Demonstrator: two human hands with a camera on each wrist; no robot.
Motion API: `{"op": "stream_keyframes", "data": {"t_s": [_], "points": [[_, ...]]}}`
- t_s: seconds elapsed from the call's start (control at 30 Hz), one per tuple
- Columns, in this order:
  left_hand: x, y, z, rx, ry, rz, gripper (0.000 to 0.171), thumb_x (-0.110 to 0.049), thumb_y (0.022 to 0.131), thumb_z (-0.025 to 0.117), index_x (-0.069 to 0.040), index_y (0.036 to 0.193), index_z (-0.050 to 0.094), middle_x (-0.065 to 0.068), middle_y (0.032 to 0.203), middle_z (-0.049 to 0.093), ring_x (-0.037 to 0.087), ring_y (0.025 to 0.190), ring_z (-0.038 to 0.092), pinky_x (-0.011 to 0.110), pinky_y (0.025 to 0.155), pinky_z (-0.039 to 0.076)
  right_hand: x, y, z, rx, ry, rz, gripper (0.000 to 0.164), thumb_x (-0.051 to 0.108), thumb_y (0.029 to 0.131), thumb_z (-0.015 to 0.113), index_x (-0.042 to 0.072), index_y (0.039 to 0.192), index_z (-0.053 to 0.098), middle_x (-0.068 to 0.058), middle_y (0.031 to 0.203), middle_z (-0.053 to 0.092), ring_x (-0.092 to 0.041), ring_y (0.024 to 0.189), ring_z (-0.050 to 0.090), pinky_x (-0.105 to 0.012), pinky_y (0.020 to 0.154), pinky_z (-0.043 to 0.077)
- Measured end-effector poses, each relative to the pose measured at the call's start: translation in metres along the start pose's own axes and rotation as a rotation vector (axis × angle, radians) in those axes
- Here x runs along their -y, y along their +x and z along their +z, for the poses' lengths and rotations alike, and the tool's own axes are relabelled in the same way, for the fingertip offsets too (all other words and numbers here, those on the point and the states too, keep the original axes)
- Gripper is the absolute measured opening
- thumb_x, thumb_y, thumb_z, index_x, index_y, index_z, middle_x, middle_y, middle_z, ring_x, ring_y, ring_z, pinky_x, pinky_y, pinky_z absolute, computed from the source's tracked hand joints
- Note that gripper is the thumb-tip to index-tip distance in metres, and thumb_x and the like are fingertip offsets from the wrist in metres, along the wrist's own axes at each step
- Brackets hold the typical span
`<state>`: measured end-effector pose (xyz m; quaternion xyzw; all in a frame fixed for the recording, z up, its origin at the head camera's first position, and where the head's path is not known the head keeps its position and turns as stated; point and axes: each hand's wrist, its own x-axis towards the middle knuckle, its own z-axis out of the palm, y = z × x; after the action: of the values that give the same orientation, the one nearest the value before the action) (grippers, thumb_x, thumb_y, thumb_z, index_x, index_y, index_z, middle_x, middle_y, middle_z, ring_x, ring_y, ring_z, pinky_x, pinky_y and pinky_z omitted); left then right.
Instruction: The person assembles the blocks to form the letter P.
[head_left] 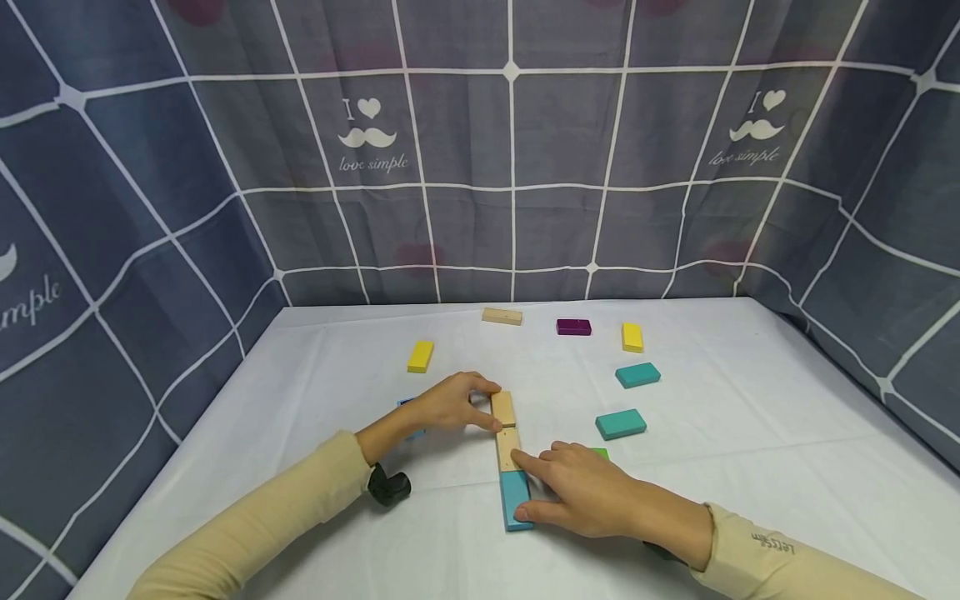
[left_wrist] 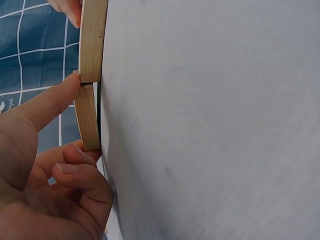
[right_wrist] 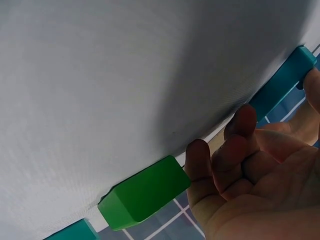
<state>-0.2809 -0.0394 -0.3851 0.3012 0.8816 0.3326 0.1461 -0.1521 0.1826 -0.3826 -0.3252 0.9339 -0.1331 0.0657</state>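
three blocks (head_left: 507, 446) touched by fingers (head_left: 534, 465)

3-blk row (head_left: 507, 444) on table (head_left: 322, 358) btwn L hand (head_left: 453, 404) & R hand (head_left: 585, 492); other blks (head_left: 573, 327) L, R, behind.

Upper-body garment: tan, long-sleeved. Left sleeve (head_left: 258, 508): plain tan fabric, creased along its length, ending in a cuff (head_left: 351, 457) at the wrist. Right sleeve (head_left: 817, 562): same tan fabric; turned-back cuff (head_left: 708, 543). Marking: dark lettering (head_left: 772, 542) in a single line on the right sleeve, adjacent to the cuff; it appears inverted in the head view, and its exact wording cannot be read with certainty. Wrist unit, left: black housing (head_left: 388, 486), rounded, with a knob-like end, located beside the cuff. Wrist unit, right: dark part (head_left: 662, 551), mostly hidden beneath the wrist.
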Motion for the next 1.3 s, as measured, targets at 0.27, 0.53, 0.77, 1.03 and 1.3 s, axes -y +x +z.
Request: {"op": "stream_keyframes", "data": {"t_s": [0.27, 0.53, 0.77, 1.03, 1.3], "points": [[-0.001, 0.0, 0.0, 0.0, -0.013, -0.014, 0.061, -0.029, 0.081, 0.083, -0.002, 0.132, 0.062, 0.007, 0.126, 0.061, 0.023, 0.118, 0.052, 0.04, 0.099, 0.043, 0.001, -0.001, 0.0, -0.001, -0.009, -0.011, 0.078, 0.067, 0.092, 0.051, 0.007, 0.142, 0.054, 0.004, 0.104, 0.069, -0.01, 0.091, 0.054, -0.035, 0.08, 0.048], [0.002, -0.001, 0.001, -0.006, -0.025, 0.036, 0.054, -0.024, 0.085, 0.079, 0.001, 0.13, 0.063, 0.009, 0.124, 0.062, 0.023, 0.115, 0.054, 0.039, 0.095, 0.045, 0.001, -0.002, 0.0, -0.004, -0.019, -0.037, 0.077, 0.065, 0.094, 0.049, 0.005, 0.142, 0.053, 0.004, 0.105, 0.069, -0.011, 0.093, 0.057, -0.038, 0.085, 0.048], [0.001, -0.001, 0.001, -0.014, -0.017, 0.046, 0.054, -0.024, 0.085, 0.079, 0.001, 0.13, 0.063, 0.009, 0.125, 0.062, 0.024, 0.117, 0.054, 0.04, 0.097, 0.045, 0.001, -0.002, 0.0, -0.001, -0.022, -0.034, 0.077, 0.065, 0.094, 0.049, 0.005, 0.143, 0.052, 0.004, 0.105, 0.069, -0.012, 0.095, 0.057, -0.039, 0.086, 0.048], [0.004, -0.006, -0.001, -0.089, -0.064, 0.031, 0.054, -0.027, 0.086, 0.079, -0.003, 0.131, 0.063, 0.009, 0.127, 0.064, 0.026, 0.112, 0.057, 0.039, 0.091, 0.049, 0.001, -0.002, 0.0, -0.003, -0.021, -0.032, 0.077, 0.064, 0.095, 0.049, 0.005, 0.143, 0.052, 0.003, 0.106, 0.069, -0.013, 0.097, 0.058, -0.04, 0.088, 0.048], [0.01, -0.025, -0.018, -0.186, -0.148, -0.059, 0.05, -0.03, 0.086, 0.078, -0.009, 0.13, 0.065, 0.005, 0.126, 0.064, 0.02, 0.08, 0.054, 0.031, 0.064, 0.046, -0.001, -0.002, 0.001, 0.007, -0.022, -0.025, 0.078, 0.066, 0.094, 0.047, 0.006, 0.144, 0.051, 0.003, 0.108, 0.069, -0.011, 0.095, 0.057, -0.04, 0.087, 0.048]]}}
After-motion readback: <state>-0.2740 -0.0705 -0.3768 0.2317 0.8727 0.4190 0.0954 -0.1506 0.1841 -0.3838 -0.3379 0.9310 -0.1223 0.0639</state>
